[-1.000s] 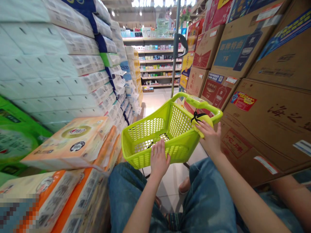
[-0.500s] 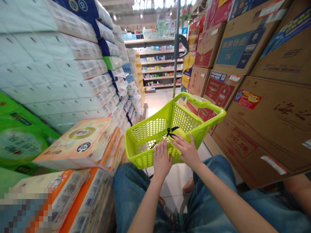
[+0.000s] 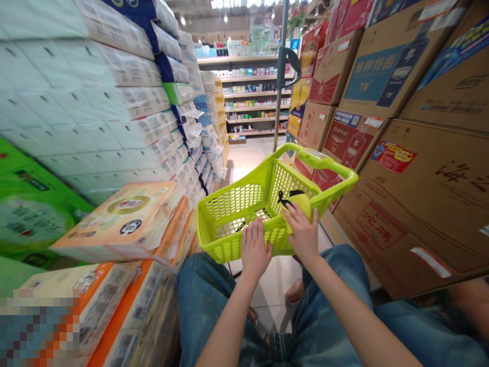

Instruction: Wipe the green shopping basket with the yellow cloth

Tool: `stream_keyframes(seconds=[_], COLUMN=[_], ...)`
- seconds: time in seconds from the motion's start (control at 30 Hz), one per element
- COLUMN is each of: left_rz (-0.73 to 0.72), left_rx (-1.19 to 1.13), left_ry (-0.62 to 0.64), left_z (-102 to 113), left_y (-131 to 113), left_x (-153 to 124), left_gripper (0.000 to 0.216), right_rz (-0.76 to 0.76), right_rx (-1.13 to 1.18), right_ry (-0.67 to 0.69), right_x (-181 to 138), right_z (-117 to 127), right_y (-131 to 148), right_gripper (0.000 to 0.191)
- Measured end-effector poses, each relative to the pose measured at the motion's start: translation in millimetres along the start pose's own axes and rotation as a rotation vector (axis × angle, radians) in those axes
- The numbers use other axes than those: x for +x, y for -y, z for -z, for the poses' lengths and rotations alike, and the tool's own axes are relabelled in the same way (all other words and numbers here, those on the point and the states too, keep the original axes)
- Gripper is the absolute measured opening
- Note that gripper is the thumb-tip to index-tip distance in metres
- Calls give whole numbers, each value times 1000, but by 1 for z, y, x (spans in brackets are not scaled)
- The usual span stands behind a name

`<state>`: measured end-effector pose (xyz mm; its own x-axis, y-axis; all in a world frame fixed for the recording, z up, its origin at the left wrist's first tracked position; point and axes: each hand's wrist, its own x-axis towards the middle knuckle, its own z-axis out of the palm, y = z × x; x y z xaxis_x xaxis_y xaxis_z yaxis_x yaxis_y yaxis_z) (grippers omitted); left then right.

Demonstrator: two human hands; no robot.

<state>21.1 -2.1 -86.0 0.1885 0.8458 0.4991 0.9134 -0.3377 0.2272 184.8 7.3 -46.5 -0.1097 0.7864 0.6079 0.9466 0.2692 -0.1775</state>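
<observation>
A lime-green shopping basket with lattice sides and a raised handle is in front of my knees. My left hand rests on its near rim, fingers lying over the edge and thumb outside. Farther right, a soft yellow bundle with a black cord bow and black strip is at the basket's inner side near the handle. My right hand is closed over it from the near side, covering part of it. I cannot tell exactly what the bundle is. Light floor shows through the basket's lattice bottom.
Packs of tissues are stacked high on the left. Cardboard cartons form a wall on the right. A grey pole rises behind the basket. Shelves of small goods are at the aisle's far end. Denim and an arm show blurred at lower right.
My right hand has moved right along the basket with the yellow bundle, toward the handle end. My left hand stays on the rim. The camera view has shifted slightly.
</observation>
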Motion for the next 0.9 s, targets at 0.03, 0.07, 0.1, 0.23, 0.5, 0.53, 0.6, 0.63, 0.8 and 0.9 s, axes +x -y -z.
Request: stream_keyframes(seconds=[0.03,0.07,0.1,0.23,0.5,0.53,0.6,0.63,0.8,0.9], left_rz=[-3,-10,-19,-32,-32,-29,-19,-15,-17,-37], left_rx=[2,4,7,20,14,13,17,20,32,57], left_ry=[4,9,13,4,-1,0,-1,-2,-14,-18], left_z=[0,0,-1,-2,-1,-1,0,0,-2,-4], left_y=[0,1,2,4,4,4,3,3,2,5], left_x=[0,0,0,-1,0,0,0,0,0,-1], left_gripper=[72,72,72,71,73,73,73,73,73,68], right_rz=[28,49,67,140,5,-28,-89,-111,-57,14], right_rx=[41,78,109,129,-96,-106,-107,-103,7,125], right_ry=[32,57,77,118,-104,-145,-185,-186,-36,44], right_x=[-4,-8,-11,-11,15,18,21,20,1,-15], right_z=[-8,-14,-19,-15,39,42,41,37,2,-19], right_y=[15,28,37,37,-82,-89,-91,-85,-6,42], right_gripper=[69,69,69,70,65,63,62,62,67,69])
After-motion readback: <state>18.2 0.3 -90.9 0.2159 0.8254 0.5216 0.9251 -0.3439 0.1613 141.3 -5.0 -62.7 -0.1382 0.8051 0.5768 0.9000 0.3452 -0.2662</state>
